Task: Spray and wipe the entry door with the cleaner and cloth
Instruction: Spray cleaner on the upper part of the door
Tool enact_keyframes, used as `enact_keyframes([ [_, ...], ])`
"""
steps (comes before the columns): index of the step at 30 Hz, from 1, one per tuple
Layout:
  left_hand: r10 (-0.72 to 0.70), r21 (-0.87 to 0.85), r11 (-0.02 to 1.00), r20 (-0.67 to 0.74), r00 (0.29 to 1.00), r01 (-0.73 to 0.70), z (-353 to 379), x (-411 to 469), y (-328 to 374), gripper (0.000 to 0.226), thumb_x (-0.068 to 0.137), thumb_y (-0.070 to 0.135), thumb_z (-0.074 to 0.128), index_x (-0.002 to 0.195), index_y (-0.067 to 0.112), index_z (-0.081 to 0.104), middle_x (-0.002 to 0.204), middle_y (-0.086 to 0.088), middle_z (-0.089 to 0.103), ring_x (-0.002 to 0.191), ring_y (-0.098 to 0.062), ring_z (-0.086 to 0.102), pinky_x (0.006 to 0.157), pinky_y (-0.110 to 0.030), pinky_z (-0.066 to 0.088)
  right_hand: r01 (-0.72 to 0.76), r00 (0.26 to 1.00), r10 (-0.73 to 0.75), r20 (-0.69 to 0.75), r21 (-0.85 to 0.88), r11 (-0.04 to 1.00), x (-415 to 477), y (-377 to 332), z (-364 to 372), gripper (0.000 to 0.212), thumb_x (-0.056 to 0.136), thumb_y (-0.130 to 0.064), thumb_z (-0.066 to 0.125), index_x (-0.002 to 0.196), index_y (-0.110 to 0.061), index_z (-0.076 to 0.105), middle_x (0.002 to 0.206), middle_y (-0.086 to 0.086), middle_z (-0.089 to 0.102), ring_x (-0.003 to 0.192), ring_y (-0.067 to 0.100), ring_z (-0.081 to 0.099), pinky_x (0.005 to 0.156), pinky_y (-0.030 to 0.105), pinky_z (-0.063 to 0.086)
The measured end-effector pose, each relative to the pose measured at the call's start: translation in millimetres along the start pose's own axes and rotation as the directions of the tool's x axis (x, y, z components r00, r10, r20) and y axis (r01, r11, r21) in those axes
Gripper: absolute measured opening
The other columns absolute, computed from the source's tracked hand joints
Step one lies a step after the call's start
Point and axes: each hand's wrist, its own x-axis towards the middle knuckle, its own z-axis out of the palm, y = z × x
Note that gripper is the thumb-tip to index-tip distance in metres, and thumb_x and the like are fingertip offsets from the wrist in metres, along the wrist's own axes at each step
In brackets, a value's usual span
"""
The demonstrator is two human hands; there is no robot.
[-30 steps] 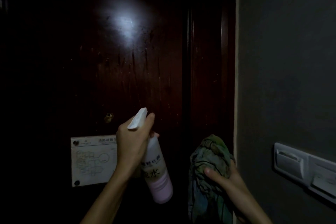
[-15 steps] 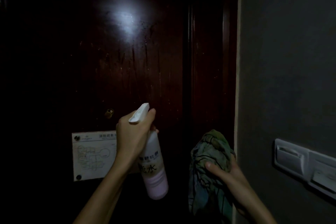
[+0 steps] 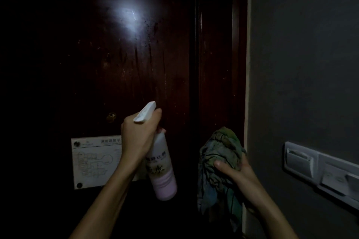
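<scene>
Lifted slightly, my left hand (image 3: 136,139) grips one spray bottle (image 3: 162,172); my right hand (image 3: 240,175) clutches one cloth (image 3: 219,145) facing the streaked door (image 3: 116,73); one notice (image 3: 93,161), two wall plates (image 3: 299,159) nearby.

There is one door (image 3: 97,68), one spray bottle (image 3: 162,169), one cloth (image 3: 219,147) and one notice (image 3: 93,161). Two hands show: the left hand (image 3: 136,137) and the right hand (image 3: 238,173).

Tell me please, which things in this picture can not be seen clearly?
Head view only:
door: its left side is lost in darkness.
spray bottle: the trigger is hidden by the left hand.
notice on the door: print too small and dim.
wall panel: cut off by the right edge.
</scene>
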Motion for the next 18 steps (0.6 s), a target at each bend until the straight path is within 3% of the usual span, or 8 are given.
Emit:
enact_keyframes([
  [3, -0.061, -0.024, 0.998, 0.086, 0.994, 0.064, 2.0, -0.9, -5.6, 0.025, 0.086, 0.03, 0.075, 0.069, 0.013, 0.068, 0.072, -0.013, 0.073, 0.073, -0.027, 0.074, 0.074, -0.056, 0.062, 0.007, 1.0, -0.007, -0.002, 0.003, 1.0, -0.9, -2.9, -0.9, 0.075, 0.064, -0.032, 0.079, 0.13, -0.033, 0.043, 0.121, 0.0, 0.065, 0.107, 0.017, 0.066, 0.086, 0.031, 0.053],
  [6, -0.053, 0.075, 0.996, 0.071, 0.996, 0.048, 1.6, -12.9, -22.2, 0.027, 0.081, 0.035, 0.069, 0.069, 0.012, 0.062, 0.07, -0.027, 0.069, 0.065, -0.033, 0.072, 0.064, -0.044, 0.056, 0.012, 1.0, -0.012, -0.017, 0.008, 1.0, -2.4, -2.7, -4.1, 0.077, 0.064, -0.032, 0.079, 0.132, -0.03, 0.043, 0.122, 0.0, 0.064, 0.107, 0.017, 0.065, 0.084, 0.029, 0.053],
  [8, -0.088, 0.094, 0.992, 0.074, 0.993, 0.081, 1.6, -20.5, -33.2, 0.023, 0.079, 0.038, 0.071, 0.073, 0.018, 0.061, 0.073, -0.022, 0.07, 0.066, -0.03, 0.073, 0.065, -0.049, 0.058, 0.015, 1.0, -0.015, -0.027, -0.001, 1.0, -4.3, 0.0, -6.1, 0.078, 0.064, -0.032, 0.078, 0.134, -0.027, 0.042, 0.122, 0.001, 0.063, 0.108, 0.017, 0.065, 0.082, 0.028, 0.052],
  [11, -0.151, 0.132, 0.982, 0.102, 0.983, 0.137, 0.3, -27.8, -46.2, 0.033, 0.084, 0.036, 0.074, 0.071, 0.007, 0.068, 0.068, -0.012, 0.073, 0.068, -0.027, 0.075, 0.072, -0.051, 0.059, 0.002, 1.0, -0.002, -0.031, 0.004, 1.0, -8.3, 6.4, -8.5, 0.077, 0.064, -0.031, 0.079, 0.133, -0.028, 0.043, 0.12, 0.0, 0.064, 0.105, 0.016, 0.066, 0.079, 0.027, 0.053],
  [15, -0.186, 0.153, 0.972, 0.056, 0.981, 0.176, -2.1, -38.0, -59.1, 0.035, 0.085, 0.028, 0.073, 0.059, 0.006, 0.066, 0.054, -0.007, 0.069, 0.057, -0.025, 0.072, 0.059, -0.045, 0.057, -0.023, 0.999, 0.023, -0.042, 0.0, 1.0, -12.0, 15.4, -10.0, 0.076, 0.063, -0.032, 0.079, 0.131, -0.03, 0.043, 0.122, 0.002, 0.063, 0.108, 0.019, 0.064, 0.091, 0.036, 0.053],
  [18, -0.182, 0.177, 0.971, 0.097, 0.978, 0.163, -1.2, -42.3, -65.5, 0.036, 0.086, 0.029, 0.073, 0.065, 0.001, 0.062, 0.058, -0.01, 0.068, 0.059, -0.022, 0.07, 0.06, -0.042, 0.053, -0.041, 0.998, 0.04, -0.041, -0.02, 0.999, -15.7, 20.4, -9.1, 0.077, 0.064, -0.033, 0.08, 0.131, -0.03, 0.043, 0.122, 0.002, 0.063, 0.108, 0.019, 0.064, 0.093, 0.037, 0.052],
])
